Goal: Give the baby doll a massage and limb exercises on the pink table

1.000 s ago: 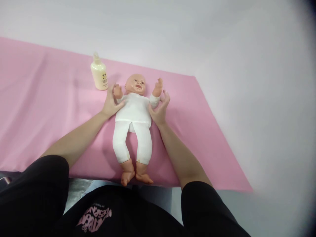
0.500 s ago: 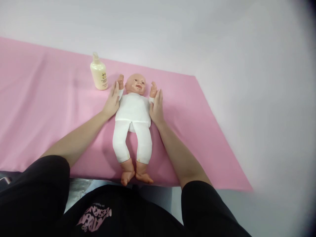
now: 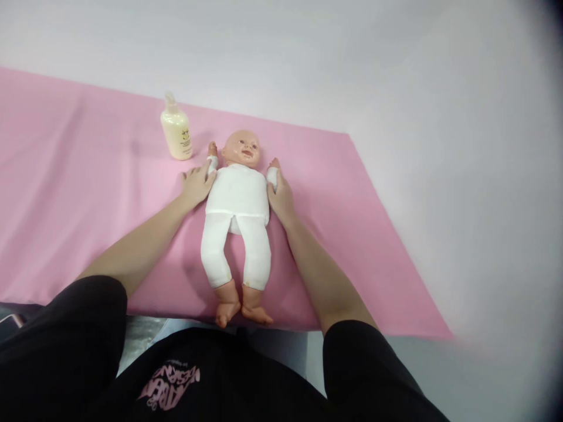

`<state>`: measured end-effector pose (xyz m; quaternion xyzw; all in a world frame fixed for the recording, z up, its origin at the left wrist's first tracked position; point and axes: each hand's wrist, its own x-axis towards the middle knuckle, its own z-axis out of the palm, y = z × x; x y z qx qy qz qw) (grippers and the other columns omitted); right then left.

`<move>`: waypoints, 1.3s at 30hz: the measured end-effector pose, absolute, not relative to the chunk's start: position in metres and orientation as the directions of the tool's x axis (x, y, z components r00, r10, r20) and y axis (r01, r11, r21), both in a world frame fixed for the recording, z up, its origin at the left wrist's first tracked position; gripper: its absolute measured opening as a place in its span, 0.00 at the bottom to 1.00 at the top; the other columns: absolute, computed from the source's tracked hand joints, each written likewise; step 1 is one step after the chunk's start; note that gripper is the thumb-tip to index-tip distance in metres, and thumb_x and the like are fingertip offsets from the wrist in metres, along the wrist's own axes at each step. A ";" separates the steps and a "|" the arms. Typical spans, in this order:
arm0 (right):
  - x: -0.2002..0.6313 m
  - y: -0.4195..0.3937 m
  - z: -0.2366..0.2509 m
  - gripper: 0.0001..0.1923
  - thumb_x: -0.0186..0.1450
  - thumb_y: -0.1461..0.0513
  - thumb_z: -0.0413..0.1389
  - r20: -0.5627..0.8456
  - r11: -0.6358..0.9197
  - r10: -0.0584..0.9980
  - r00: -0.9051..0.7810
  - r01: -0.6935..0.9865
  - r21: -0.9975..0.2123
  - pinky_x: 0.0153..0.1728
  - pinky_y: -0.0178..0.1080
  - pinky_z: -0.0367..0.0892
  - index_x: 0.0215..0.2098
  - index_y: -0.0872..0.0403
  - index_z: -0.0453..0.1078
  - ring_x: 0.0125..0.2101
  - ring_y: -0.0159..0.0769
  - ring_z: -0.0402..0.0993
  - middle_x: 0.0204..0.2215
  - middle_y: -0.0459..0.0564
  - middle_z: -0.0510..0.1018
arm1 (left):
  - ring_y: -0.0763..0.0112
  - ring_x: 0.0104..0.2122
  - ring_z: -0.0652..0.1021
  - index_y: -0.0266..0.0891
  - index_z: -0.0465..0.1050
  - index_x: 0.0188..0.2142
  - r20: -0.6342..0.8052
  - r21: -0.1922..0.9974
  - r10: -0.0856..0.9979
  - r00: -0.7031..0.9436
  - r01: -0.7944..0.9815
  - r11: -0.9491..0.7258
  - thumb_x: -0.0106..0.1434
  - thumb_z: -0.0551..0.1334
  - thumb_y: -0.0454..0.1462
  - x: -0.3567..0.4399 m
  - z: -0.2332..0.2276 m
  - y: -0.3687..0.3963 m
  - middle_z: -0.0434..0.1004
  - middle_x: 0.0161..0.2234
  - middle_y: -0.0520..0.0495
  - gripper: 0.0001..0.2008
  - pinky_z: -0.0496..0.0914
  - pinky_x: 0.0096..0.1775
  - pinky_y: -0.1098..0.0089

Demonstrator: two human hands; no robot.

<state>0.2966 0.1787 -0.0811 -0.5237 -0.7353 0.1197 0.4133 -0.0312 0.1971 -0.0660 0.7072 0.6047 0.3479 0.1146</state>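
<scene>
A baby doll (image 3: 238,199) in a white top and white trousers lies on its back on a pink cloth (image 3: 88,193), head away from me, feet at the near edge. My left hand (image 3: 196,184) lies on the doll's arm on the left and presses it toward the cloth. My right hand (image 3: 278,190) is wrapped around the doll's other arm beside the torso. Only the tips of the doll's hands show above my fingers.
A cream lotion bottle (image 3: 176,131) with a pump top stands upright on the cloth just left of the doll's head. The cloth's right edge (image 3: 396,234) runs diagonally, with a pale surface beyond it. My black sleeves and shirt fill the bottom.
The doll's arms, raised a second ago, have been brought down along its sides. Both my hands closed in and lowered onto the arms.
</scene>
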 end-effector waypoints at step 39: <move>0.289 0.178 -0.075 0.38 0.78 0.43 0.43 0.395 0.300 0.918 0.041 0.580 -0.758 0.77 0.67 0.53 0.79 0.50 0.49 0.77 0.51 0.56 0.78 0.60 0.60 | 0.45 0.79 0.53 0.36 0.58 0.76 0.387 0.702 0.909 0.151 0.591 -0.397 0.74 0.57 0.53 -0.035 -0.067 0.204 0.51 0.80 0.33 0.38 0.44 0.79 0.43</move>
